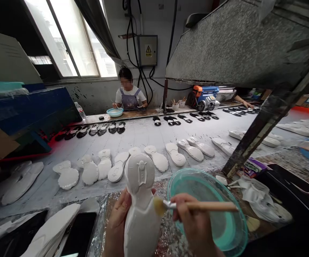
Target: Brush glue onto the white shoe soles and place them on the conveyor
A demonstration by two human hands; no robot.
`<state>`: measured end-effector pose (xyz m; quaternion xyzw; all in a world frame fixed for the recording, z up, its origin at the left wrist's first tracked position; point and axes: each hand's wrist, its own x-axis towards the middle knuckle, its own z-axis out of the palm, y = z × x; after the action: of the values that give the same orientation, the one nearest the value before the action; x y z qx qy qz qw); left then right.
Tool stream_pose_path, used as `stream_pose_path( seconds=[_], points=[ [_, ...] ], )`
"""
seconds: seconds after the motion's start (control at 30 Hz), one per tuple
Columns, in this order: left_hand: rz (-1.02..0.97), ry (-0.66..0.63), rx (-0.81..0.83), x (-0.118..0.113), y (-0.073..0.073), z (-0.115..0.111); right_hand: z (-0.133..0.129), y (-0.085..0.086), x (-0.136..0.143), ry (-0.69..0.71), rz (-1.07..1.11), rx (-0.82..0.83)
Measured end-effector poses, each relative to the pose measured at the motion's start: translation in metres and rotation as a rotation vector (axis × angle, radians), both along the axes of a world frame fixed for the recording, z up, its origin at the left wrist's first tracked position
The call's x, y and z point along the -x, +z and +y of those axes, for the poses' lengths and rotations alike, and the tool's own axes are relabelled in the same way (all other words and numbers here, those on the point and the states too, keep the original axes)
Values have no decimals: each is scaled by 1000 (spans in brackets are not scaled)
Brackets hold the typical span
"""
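Note:
A white shoe sole (143,221) stands upright in my left hand (117,219), whose fingers wrap round its left edge and back. My right hand (193,221) is closed on the wooden handle of a brush (210,206). The brush's yellowish bristles touch the right edge of the sole near its narrow middle. Beneath my right hand sits a teal basin (240,228) with a clear rim. A row of white soles (156,159) lies on the pale surface beyond the held one.
Black soles (102,129) line the far side of the pale belt. A person (129,94) sits there by a light-blue bowl (114,112). A slanted metal post (253,132) rises at right. Phones (81,232) and stacked soles (52,232) lie near the front.

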<state>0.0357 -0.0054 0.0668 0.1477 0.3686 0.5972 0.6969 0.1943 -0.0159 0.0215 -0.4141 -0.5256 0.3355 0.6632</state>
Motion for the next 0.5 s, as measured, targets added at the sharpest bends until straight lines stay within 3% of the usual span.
stream_pose_path(
  seconds=[0.17, 0.23, 0.33, 0.4, 0.5],
  points=[
    [-3, 93, -30, -7, -4, -4, 14, 22, 3, 75, 7, -82],
    [-3, 107, -40, -8, -2, -2, 17, 25, 5, -10, 24, -55],
    [-32, 93, 48, -2, 5, 9, 14, 15, 4, -148, 41, -55],
    [-72, 74, 160, 4, 8, 21, 5, 5, 3, -208, -46, -162],
    [-152, 108, 236, 12, 10, 38, -9, -2, 2, -232, -276, -510]
  ],
)
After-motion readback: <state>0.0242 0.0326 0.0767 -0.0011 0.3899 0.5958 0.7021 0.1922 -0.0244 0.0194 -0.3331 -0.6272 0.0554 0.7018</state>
